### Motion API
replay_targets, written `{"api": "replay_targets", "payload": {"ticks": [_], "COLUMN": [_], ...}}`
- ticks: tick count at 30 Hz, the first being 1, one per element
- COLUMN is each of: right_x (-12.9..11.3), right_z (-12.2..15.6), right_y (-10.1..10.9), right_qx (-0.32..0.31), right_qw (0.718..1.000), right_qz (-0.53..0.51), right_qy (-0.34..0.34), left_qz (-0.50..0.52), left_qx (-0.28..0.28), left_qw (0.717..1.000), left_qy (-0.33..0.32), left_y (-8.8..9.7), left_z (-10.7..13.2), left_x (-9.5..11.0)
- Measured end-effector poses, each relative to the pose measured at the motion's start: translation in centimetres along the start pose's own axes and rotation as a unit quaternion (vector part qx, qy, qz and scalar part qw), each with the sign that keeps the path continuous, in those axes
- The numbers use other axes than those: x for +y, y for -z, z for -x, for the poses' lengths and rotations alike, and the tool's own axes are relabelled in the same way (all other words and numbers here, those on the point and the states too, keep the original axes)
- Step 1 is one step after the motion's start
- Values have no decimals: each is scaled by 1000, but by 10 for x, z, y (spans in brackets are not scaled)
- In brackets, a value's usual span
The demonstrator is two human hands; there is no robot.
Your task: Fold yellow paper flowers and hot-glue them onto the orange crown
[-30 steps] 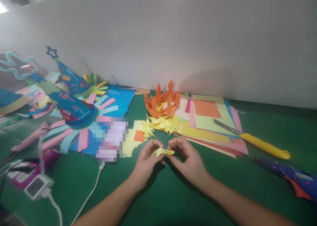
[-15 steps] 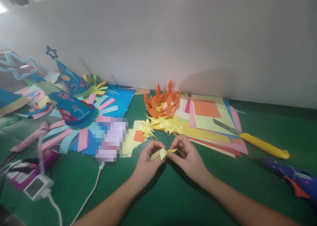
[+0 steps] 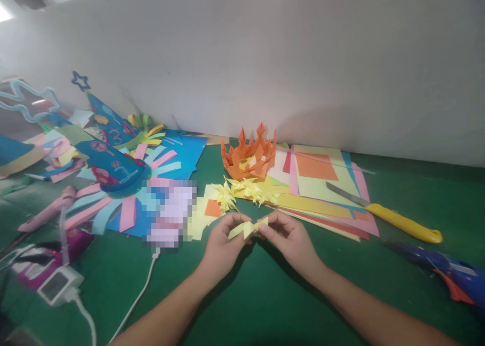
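1. Yellow folded paper piece (image 3: 248, 228): held just above the green table (image 3: 242, 295), between both hands, its long axis running left to right and tilted up toward the right.
2. Left hand (image 3: 222, 242): fingertips pinched the piece's left end.
3. Right hand (image 3: 290, 237): fingertips pinched the right end; both hands sat equally near, one at each tip.
4. Small yellow folded pieces (image 3: 246, 190): lay beyond the hands, in front of the orange paper crown (image 3: 249, 156).
5. Yellow-handled knife (image 3: 386, 214): lay well apart, on the right.

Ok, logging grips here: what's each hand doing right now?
Left hand: closed, pinching the yellow folded paper.
Right hand: closed, pinching the same paper's other end.
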State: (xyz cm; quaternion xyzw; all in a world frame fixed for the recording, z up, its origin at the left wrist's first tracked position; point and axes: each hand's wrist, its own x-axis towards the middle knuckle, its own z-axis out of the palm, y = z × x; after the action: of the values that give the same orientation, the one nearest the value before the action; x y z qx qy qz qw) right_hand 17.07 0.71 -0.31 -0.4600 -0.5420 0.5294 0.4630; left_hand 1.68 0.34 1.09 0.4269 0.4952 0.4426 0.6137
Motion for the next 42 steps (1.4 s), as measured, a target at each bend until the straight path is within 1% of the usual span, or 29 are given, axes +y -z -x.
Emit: {"api": "replay_targets", "payload": {"ticks": [3,5,9,11,13,16,19,21,23,25,28,30,33,38,42], "right_x": [-2,-3,-1,0,0,-1,-1,0,1,1,0,-1,-1,-3,-5], "right_z": [1,1,2,2,2,3,4,4,4,5,5,5,4,5,6], "right_y": [-1,-2,-3,-3,-3,-3,-3,-3,-2,-1,0,1,0,1,2], "right_qx": [12,16,6,5,14,28,19,15,21,28,36,42,39,26,26], "right_qw": [1000,1000,999,1000,1000,997,998,998,997,993,985,979,972,965,960], "right_qz": [7,-6,-35,-21,14,65,56,45,53,77,117,138,160,174,171], "right_qy": [-9,-18,-22,-12,6,28,24,28,53,85,124,144,164,194,220], "left_qz": [-10,-17,-17,-15,-17,-35,-60,-79,-109,-144,-188,-197,-194,-197,-207], "left_qx": [3,6,5,-4,-11,-6,12,26,28,17,0,-10,-14,-10,-27], "left_qw": [1000,1000,1000,1000,1000,999,997,992,984,973,956,948,944,948,938], "left_qy": [-5,-13,-10,-8,-13,-31,-56,-91,-139,-180,-224,-250,-266,-250,-276], "left_y": [1,2,2,1,-1,-2,0,2,5,8,12,14,14,14,15], "left_z": [0,0,0,1,1,2,4,5,7,7,4,2,1,3,4], "left_x": [-3,-3,-3,-2,-2,-4,-6,-7,-8,-9,-14,-18,-22,-21,-20]}}
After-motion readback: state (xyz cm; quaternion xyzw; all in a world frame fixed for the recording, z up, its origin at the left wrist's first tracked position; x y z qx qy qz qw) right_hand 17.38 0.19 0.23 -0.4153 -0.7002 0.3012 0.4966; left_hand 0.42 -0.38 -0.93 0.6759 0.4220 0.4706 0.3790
